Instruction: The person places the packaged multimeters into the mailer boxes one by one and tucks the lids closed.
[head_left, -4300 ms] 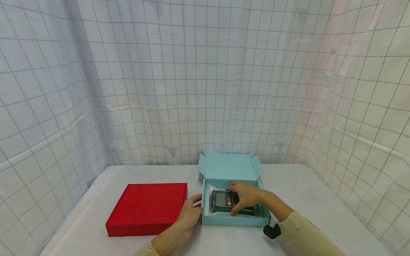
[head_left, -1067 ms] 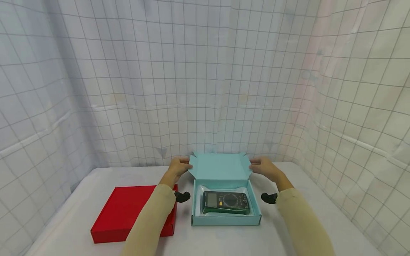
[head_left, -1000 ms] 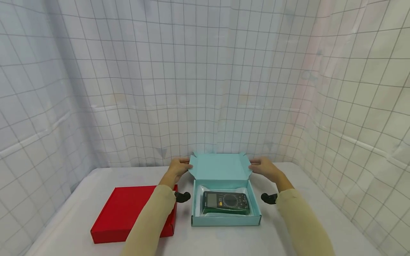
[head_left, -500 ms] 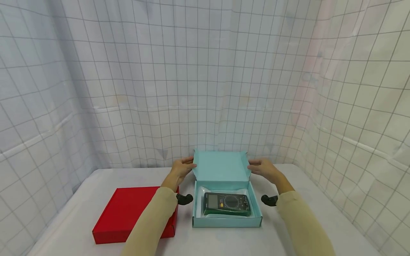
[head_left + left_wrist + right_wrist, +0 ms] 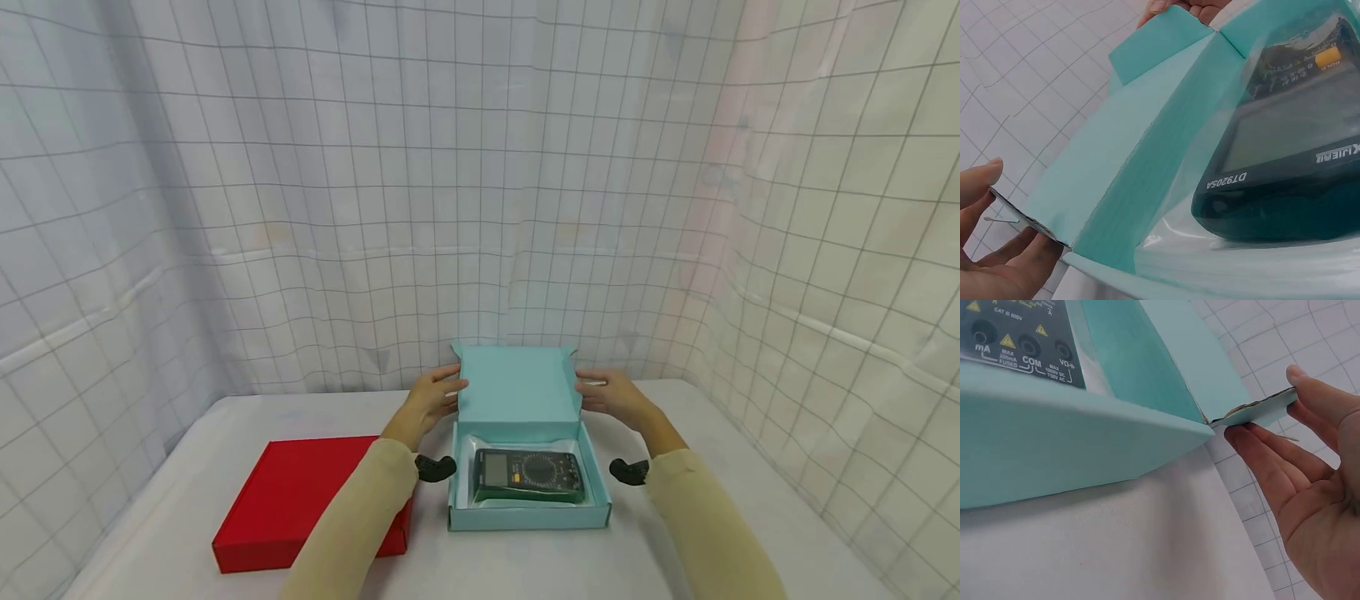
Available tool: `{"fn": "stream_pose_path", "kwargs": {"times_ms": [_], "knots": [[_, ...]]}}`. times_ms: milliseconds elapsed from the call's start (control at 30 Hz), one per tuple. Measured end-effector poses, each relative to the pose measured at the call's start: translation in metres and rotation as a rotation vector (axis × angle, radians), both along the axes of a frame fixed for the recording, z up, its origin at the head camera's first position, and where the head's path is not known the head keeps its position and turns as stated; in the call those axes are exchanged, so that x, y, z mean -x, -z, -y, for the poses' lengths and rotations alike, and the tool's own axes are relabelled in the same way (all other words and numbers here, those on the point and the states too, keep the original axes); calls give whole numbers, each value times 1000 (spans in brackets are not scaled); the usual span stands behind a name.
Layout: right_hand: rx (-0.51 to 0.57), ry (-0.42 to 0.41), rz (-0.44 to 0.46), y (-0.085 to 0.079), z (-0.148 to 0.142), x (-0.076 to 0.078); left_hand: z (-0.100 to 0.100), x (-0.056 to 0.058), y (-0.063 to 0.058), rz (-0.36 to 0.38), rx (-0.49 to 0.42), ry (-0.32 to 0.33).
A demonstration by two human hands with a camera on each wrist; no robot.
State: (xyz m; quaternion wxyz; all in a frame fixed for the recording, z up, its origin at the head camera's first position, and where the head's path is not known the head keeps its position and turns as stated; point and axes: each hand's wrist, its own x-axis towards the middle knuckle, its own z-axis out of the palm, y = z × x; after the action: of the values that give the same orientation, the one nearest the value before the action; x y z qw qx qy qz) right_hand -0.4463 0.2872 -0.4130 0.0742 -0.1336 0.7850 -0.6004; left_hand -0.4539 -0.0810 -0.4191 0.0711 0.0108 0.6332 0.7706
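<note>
A light-blue cardboard mailer box stands with its lid raised at the back. Inside it lies a dark multimeter in a clear plastic bag, screen toward the left. My left hand pinches the lid's left side flap, thumb at its edge and fingers underneath. On the opposite side my right hand holds the right side flap between thumb and fingers. The wrist views show both flaps bent at an angle to the lid.
A closed red box lies left of the blue one, partly covered by the left sleeve. A white cloth covers the table. Gridded white curtains hang behind and along both sides.
Earlier the right hand was on the multimeter inside the box. Since then both hands have gone to the lid's side flaps. Over the last second the flaps fold inward and the lid tilts up slightly.
</note>
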Motion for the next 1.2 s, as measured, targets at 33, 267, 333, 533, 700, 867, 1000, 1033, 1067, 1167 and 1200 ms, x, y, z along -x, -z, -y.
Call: {"fn": "stream_pose_path", "kwargs": {"times_ms": [33, 267, 333, 533, 700, 867, 1000, 1033, 1067, 1167, 1200], "knots": [[10, 0, 4, 0, 0, 0, 1, 0, 0, 1, -2, 8], [50, 20, 52, 0, 0, 0, 5, -2, 2, -12, -59, 78], [55, 18, 76, 0, 0, 1, 6, -3, 1, -20, -68, 82], [50, -23, 118, -2, -1, 0, 8, -3, -1, -57, -73, 87], [62, -73, 120, -2, -2, 0, 11, -4, -1, -95, -51, 132], [65, -109, 130, -3, -3, -1, 12, -6, -1, -105, -25, 180], [72, -109, 131, -5, -5, -2, 14, -7, -3, -109, -4, 202], [72, -114, 128, -5, -5, -3, 14, -7, -4, -110, -3, 205], [74, -113, 126, -5, -6, -3, 15, -7, -4, -114, 0, 208], [92, -118, 131, -3, -8, -4, 15, -10, -5, -126, 16, 210], [94, -124, 128, -3, -8, -4, 15, -10, -5, -130, 22, 209]]}}
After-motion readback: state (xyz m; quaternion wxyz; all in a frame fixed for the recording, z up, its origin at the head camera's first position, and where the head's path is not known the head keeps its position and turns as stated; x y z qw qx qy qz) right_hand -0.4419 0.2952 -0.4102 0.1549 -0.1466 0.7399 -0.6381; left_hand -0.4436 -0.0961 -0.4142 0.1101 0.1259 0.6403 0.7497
